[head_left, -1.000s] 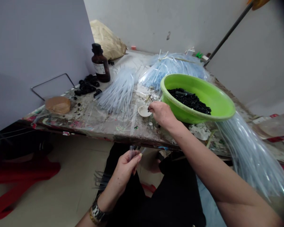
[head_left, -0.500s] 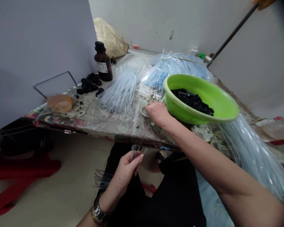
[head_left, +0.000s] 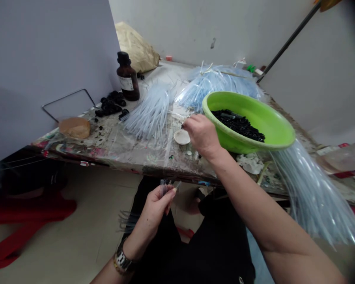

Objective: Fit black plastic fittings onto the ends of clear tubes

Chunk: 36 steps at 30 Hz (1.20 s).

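In my left hand point(head_left: 158, 205), closed below the table's front edge, is a bunch of clear plastic tubes point(head_left: 163, 185). Their upper ends stick up past my thumb, and their other ends point(head_left: 127, 221) hang out beside my wrist. My right hand point(head_left: 201, 132) is over the table with its fingertips pinched together. A small dark bit shows at the fingertips, too small to name. Just below and left of them lies a small white dish point(head_left: 182, 137). Right beside this hand stands a green basin point(head_left: 279, 140) with many small black pieces point(head_left: 239, 126) inside.
Clear tubes lie in piles on the table, one pile point(head_left: 150, 114) left of centre, another point(head_left: 225, 81) behind the basin. More tubes point(head_left: 313, 197) hang over the right edge. A brown bottle point(head_left: 127, 81), black caps point(head_left: 111, 104) and a tan bowl point(head_left: 74, 128) stand left.
My right hand has lifted from the white dish and shifted slightly right and away, leaving the dish in fuller view. My left hand keeps holding the tubes in nearly the same place.
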Each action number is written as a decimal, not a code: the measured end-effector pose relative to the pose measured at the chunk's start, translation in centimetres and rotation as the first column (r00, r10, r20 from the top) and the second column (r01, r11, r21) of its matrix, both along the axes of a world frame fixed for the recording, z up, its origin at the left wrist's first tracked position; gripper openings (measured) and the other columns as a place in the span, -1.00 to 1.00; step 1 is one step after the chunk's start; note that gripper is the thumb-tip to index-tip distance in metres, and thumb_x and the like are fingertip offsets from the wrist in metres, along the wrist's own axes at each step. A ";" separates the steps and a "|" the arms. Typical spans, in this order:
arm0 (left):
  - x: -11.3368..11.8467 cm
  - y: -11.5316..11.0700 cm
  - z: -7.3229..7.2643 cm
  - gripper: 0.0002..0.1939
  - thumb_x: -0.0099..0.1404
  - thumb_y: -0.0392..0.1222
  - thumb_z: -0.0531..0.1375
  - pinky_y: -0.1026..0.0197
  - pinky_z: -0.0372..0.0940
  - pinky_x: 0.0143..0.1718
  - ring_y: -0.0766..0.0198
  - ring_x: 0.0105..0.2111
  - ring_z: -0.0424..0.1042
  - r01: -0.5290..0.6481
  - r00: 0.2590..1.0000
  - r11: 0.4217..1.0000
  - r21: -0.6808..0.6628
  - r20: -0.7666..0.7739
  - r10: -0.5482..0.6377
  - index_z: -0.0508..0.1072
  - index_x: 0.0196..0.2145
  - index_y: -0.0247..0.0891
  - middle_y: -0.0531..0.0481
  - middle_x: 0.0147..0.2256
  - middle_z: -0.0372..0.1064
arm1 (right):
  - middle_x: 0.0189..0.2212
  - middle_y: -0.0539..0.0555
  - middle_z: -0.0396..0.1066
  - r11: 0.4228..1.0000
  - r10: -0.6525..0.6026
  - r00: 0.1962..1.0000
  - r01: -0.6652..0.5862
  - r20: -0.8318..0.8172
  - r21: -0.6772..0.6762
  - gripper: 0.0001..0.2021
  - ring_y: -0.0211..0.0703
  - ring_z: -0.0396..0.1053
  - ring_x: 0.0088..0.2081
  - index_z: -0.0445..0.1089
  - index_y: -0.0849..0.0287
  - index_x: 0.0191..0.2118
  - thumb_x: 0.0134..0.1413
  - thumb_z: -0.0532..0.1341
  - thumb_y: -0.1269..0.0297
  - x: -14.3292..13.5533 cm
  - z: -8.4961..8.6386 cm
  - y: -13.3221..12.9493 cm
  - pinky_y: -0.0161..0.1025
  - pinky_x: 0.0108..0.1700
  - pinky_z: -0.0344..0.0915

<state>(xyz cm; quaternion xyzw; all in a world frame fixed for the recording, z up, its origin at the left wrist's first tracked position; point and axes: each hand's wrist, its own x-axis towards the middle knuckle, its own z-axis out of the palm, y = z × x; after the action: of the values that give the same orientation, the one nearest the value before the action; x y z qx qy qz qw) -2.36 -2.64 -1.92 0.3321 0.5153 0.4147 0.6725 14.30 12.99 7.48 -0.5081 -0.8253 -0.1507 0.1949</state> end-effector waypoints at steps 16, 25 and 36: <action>-0.9 -0.1 1.6 -0.73 0.11 -0.03 0.34 0.38 -0.07 -0.62 0.49 -0.65 0.00 -0.020 0.997 0.999 0.034 0.082 0.017 0.49 -0.36 -0.30 0.19 -0.64 0.11 | -0.48 -0.05 0.42 0.874 -0.088 0.730 -0.271 -0.678 -0.404 -0.89 -0.27 0.34 -0.39 0.40 0.18 -0.43 0.06 0.22 0.49 1.4 -0.5 -11.9 -0.35 -0.31 0.19; -0.7 -0.6 2.1 -0.77 0.17 -0.08 0.29 0.35 -0.08 -0.62 0.47 -0.65 -0.01 0.095 0.992 0.993 0.069 0.077 -0.100 0.50 -0.31 -0.30 0.19 -0.66 0.10 | -0.46 -0.04 0.44 0.851 -0.114 0.711 -0.291 -0.694 -0.437 -0.89 -0.26 0.36 -0.37 0.39 0.16 -0.42 0.09 0.19 0.47 1.7 -1.7 -14.3 -0.34 -0.28 0.21; -0.7 -0.8 2.0 -0.79 0.20 -0.08 0.27 0.32 -0.10 -0.61 0.46 -0.66 -0.01 0.140 0.987 0.987 0.073 0.074 -0.145 0.49 -0.30 -0.28 0.20 -0.66 0.09 | -0.45 -0.04 0.44 0.841 -0.120 0.710 -0.299 -0.694 -0.451 -0.88 -0.25 0.36 -0.37 0.38 0.15 -0.42 0.09 0.20 0.49 1.6 -2.0 -14.8 -0.31 -0.29 0.21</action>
<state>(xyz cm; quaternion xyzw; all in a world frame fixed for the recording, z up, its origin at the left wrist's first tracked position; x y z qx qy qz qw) -3.07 -3.46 0.04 0.3740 0.4489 0.3955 0.7087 15.87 -1.83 5.43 -0.5171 -0.7221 0.2979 0.3500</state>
